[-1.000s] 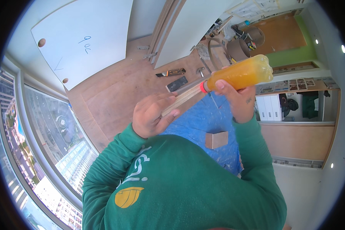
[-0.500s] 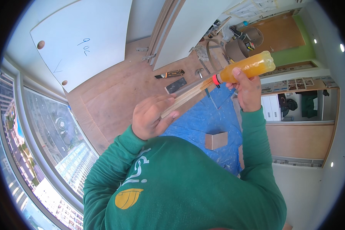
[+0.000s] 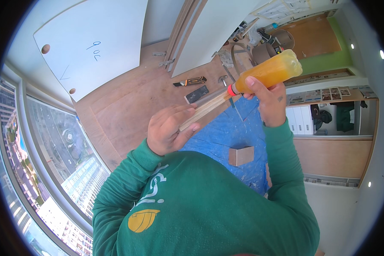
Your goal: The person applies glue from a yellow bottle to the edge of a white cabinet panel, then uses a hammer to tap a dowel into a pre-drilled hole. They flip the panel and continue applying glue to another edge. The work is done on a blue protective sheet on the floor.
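A wooden strip point(image 3: 205, 110) is grasped by the left hand point(image 3: 170, 130); an orange bottle point(image 3: 266, 72) is clenched by the right hand point(image 3: 266, 100). A utility knife point(image 3: 191, 81) and wood block point(image 3: 241, 155) are noted mid-frame; the strip's near end is hidden.

A single head-worn fisheye view looks steeply down, close over the person's green-sleeved chest point(image 3: 209, 205).

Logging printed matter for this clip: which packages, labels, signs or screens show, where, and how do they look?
Glue bottle: in the right hand, translucent orange-yellow, red nozzle, no label visible.
White panel: upper left on the floor, blue handwritten marks.
Row of small pictures: right wall, pale rectangles.
Small cardboard box: on the blue sheet, plain brown.
No screens.
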`<control>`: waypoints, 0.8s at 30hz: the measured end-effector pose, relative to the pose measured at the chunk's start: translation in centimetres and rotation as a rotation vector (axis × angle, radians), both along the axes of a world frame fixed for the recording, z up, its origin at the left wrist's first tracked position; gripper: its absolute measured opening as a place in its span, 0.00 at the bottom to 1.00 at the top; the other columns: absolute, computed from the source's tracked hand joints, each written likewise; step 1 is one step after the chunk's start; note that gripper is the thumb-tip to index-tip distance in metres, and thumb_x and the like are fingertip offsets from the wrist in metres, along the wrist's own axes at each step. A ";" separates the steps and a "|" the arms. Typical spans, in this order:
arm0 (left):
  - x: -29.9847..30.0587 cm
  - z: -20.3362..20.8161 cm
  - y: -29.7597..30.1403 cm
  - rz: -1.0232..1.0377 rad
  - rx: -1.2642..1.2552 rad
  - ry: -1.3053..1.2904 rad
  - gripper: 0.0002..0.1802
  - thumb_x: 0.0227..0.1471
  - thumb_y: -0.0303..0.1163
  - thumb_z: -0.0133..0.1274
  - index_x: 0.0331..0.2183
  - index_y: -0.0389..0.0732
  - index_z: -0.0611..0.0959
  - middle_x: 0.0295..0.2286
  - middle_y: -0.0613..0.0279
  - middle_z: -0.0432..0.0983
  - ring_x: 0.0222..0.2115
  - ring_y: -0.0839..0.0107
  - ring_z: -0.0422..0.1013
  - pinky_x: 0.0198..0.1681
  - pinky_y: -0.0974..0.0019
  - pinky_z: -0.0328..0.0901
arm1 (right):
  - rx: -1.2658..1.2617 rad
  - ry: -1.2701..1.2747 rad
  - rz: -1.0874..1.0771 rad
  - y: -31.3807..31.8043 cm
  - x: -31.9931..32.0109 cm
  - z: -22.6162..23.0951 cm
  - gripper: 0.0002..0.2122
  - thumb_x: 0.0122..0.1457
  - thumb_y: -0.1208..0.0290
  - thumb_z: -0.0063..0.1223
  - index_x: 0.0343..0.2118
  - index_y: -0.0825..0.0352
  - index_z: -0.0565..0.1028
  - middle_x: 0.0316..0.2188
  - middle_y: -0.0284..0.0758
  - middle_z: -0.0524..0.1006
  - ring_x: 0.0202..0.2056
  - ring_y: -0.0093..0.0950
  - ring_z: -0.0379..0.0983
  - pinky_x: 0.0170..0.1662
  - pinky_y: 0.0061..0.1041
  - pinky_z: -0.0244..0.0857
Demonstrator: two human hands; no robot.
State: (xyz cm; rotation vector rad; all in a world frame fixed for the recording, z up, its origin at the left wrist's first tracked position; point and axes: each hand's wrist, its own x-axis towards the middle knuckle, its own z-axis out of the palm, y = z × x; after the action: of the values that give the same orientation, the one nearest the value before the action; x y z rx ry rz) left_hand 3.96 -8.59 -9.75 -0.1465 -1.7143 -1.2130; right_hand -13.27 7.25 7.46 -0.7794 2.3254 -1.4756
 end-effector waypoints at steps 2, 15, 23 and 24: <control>0.0 0.0 0.0 0.000 -0.003 -0.001 0.23 0.48 0.31 0.72 0.44 0.37 0.80 0.39 0.47 0.84 0.35 0.52 0.82 0.37 0.57 0.76 | 0.006 -0.011 0.012 -0.4 1.2 0.1 0.12 0.59 0.66 0.69 0.38 0.69 0.80 0.29 0.32 0.81 0.27 0.19 0.74 0.31 0.18 0.67; 0.1 -0.1 0.0 0.008 -0.006 0.006 0.23 0.48 0.31 0.72 0.44 0.37 0.80 0.39 0.48 0.84 0.35 0.52 0.82 0.36 0.57 0.77 | -0.052 0.008 0.044 -1.3 3.1 0.0 0.10 0.60 0.68 0.69 0.35 0.69 0.80 0.27 0.30 0.80 0.26 0.18 0.73 0.30 0.19 0.66; 0.1 -0.1 0.2 0.010 -0.004 0.008 0.22 0.48 0.31 0.72 0.44 0.37 0.81 0.40 0.48 0.85 0.36 0.53 0.82 0.37 0.58 0.76 | -0.008 0.046 0.051 -1.3 3.5 0.3 0.09 0.60 0.70 0.68 0.36 0.69 0.80 0.28 0.30 0.80 0.26 0.17 0.73 0.30 0.19 0.65; 0.2 -0.1 0.2 0.009 -0.005 0.002 0.22 0.48 0.31 0.72 0.44 0.37 0.81 0.40 0.49 0.85 0.36 0.53 0.82 0.37 0.58 0.76 | -0.019 0.034 0.050 -1.4 3.7 0.3 0.09 0.60 0.70 0.68 0.35 0.69 0.80 0.28 0.29 0.80 0.26 0.17 0.72 0.31 0.19 0.65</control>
State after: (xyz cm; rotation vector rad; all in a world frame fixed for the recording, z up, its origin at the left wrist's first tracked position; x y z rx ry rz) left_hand 4.15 -8.42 -9.83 -0.1427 -1.7144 -1.2017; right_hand -9.59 5.85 7.79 -0.8675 2.3021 -1.4773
